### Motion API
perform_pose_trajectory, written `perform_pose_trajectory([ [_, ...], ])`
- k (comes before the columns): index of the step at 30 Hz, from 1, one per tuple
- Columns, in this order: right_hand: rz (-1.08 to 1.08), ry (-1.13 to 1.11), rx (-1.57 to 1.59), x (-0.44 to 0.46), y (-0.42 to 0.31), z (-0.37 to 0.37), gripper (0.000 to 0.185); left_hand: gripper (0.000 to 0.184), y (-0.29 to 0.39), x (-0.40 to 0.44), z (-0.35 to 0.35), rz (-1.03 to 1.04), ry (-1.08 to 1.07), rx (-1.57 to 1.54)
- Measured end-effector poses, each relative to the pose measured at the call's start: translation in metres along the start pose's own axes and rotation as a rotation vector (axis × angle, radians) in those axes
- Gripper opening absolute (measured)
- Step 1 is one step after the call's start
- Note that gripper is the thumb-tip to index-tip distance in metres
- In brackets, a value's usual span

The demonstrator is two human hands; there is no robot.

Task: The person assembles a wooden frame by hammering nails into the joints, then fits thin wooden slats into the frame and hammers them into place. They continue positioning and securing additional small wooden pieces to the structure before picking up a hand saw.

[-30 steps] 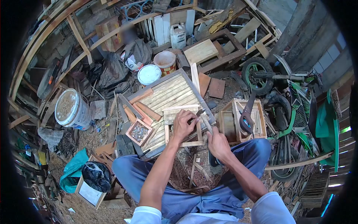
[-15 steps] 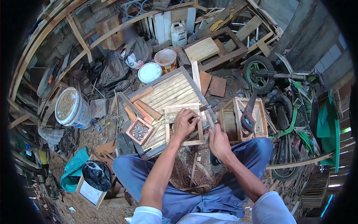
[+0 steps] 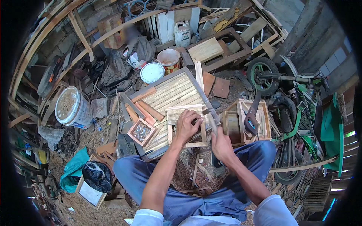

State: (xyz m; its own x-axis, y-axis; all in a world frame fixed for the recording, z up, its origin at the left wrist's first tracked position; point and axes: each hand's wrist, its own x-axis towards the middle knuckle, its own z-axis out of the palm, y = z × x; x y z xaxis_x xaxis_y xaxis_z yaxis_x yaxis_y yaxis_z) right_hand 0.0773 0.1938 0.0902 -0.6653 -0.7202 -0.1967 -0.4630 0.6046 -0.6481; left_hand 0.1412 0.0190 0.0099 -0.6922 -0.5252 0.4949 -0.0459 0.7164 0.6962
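My right hand is wrapped round the handle of a hammer, whose head is over the upper right corner of a small wooden frame. At that frame's upper part my left hand is closed, thumb and forefinger pinched near the corner; what they hold is too small to make out. Beneath the frame lies a slatted wooden panel with a grey border. A small square box of nails sits on the panel's left part, beside several loose wood strips.
A handsaw rests on wooden boxes at the right. Beyond them lies a green motorbike. Buckets stand behind the panel, and a large white bucket is at the left. Scrap wood surrounds the work area.
The hammer head has shifted slightly and turned near the frame's corner. My left hand stays at nearly the same spot. The surroundings shift slightly in view.
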Motion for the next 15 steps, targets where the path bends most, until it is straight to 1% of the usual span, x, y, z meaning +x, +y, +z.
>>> perform_pose_trajectory([
  [2, 0.003, -0.073, -0.107, 0.0052, 0.0073, 0.0000, 0.026, 0.010, 0.0025, 0.0007, -0.0003, -0.010, -0.004, 0.010],
  [5, -0.031, 0.057, 0.053, -0.0001, 0.0027, 0.0029, 0.026, 0.010, 0.0049, 0.0012, -0.0012, -0.009, 0.003, -0.038],
  [8, 0.028, -0.063, -0.089, 0.0045, 0.0075, 0.0009, 0.022, 0.010, 0.0053, -0.0006, 0.0008, -0.009, 0.007, -0.021],
  [11, -0.024, 0.065, 0.091, -0.0016, 0.0011, -0.0003, 0.023, 0.009, 0.0028, -0.0004, -0.0033, 0.006, 0.005, -0.018],
  [12, 0.007, 0.045, 0.061, -0.0004, 0.0025, 0.0023, 0.022, 0.010, 0.0012, 0.0005, -0.0024, 0.010, 0.007, -0.020],
  [15, -0.006, 0.012, -0.039, 0.0024, 0.0080, 0.0000, 0.021, 0.010, 0.0008, 0.0092, -0.0003, 0.032, 0.009, -0.016],
])
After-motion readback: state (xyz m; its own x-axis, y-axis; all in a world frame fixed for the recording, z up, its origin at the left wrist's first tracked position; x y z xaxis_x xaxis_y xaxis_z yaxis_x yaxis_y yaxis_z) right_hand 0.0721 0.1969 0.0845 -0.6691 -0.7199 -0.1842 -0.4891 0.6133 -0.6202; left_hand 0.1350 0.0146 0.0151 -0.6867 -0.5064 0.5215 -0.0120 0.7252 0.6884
